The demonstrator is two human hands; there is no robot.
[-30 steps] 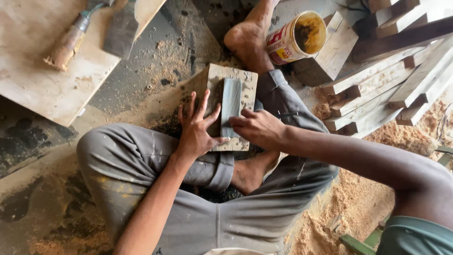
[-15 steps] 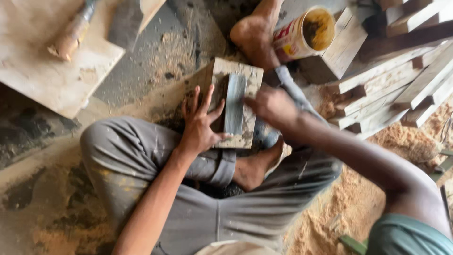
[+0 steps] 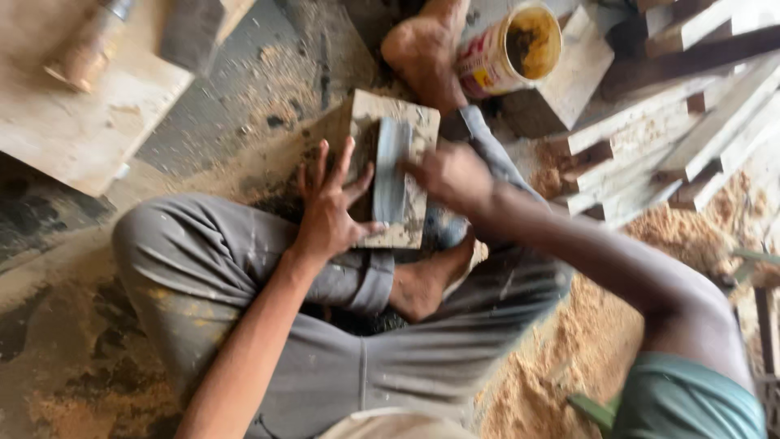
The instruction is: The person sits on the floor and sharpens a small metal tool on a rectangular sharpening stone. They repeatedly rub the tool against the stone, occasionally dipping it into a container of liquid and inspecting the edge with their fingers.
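Pale worn stone block [image 3: 406, 179] with grey centre strip, left hand [image 3: 329, 207] spread flat on it, right hand [image 3: 451, 175] blurred, grip unclear

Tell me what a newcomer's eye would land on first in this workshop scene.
At centre, the left hand lies spread flat on a pale block on the floor before the crossed legs, while the right hand presses on a grey metal strip lying along the block. Above it, by a bare foot, an open tin of brownish stuff stands out. Stacked timber pieces and sawdust fill the right side.
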